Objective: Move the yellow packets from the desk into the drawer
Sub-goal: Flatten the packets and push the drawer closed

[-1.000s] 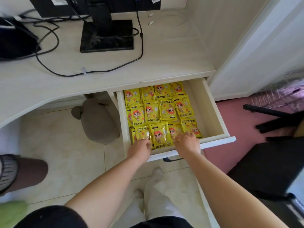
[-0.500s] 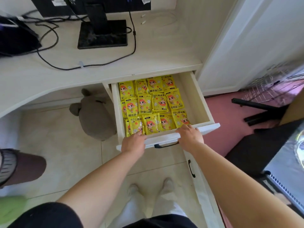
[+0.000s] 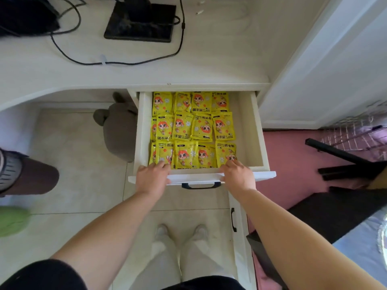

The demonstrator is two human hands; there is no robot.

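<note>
The white drawer [image 3: 264, 175] under the desk [image 3: 209, 65] stands pulled out. Several yellow packets [image 3: 192, 130] with a cartoon face lie flat inside it in three rows, filling its left and middle part. My left hand [image 3: 151, 179] grips the drawer's front panel left of the dark handle [image 3: 201, 186], fingers curled over the top edge and touching the front row. My right hand [image 3: 239, 176] grips the same panel right of the handle, fingertips on the front-right packet. No yellow packet shows on the desk top.
A black monitor base [image 3: 139, 24] and black cables [image 3: 117, 62] sit on the desk. A grey plush toy [image 3: 117, 130] lies on the floor left of the drawer. A lower cabinet door with a handle [image 3: 233, 219] is below. Dark chair legs [image 3: 343, 158] stand on the pink floor.
Both hands drew back from the front row of packets to the drawer's front panel and took hold of it. My view has shifted closer and more directly above the drawer.
</note>
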